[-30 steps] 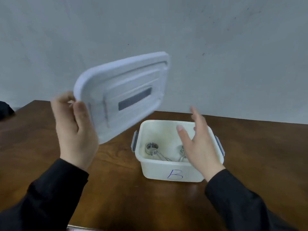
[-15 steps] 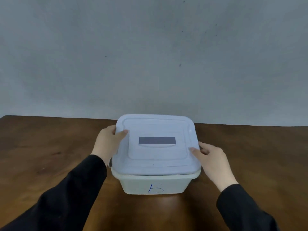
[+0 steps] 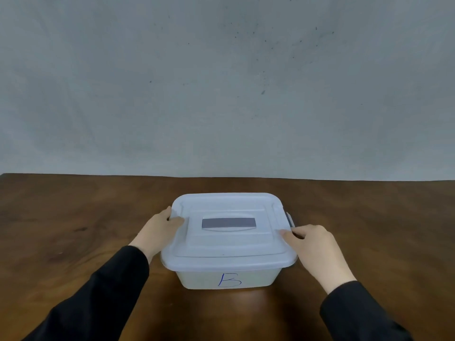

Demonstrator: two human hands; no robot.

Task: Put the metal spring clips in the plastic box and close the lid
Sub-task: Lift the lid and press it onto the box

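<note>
A white plastic box (image 3: 197, 279) marked with a blue "B" stands on the brown table (image 3: 73, 217). Its pale blue lid (image 3: 229, 242), with a grey handle (image 3: 229, 223) in the middle, lies flat on top of the box. My left hand (image 3: 157, 232) grips the lid's left edge, thumb on top. My right hand (image 3: 312, 244) holds the right edge, thumb on the lid near the grey side latch (image 3: 289, 219). The metal spring clips are hidden under the lid.
A plain grey wall (image 3: 221, 82) rises behind the table's far edge. My black sleeves reach in from the bottom corners. Bare wood lies on both sides of the box.
One second ago my left hand held the lid up, with the clips showing in the box. The lid came down onto the box, and both hands now hold its sides.
</note>
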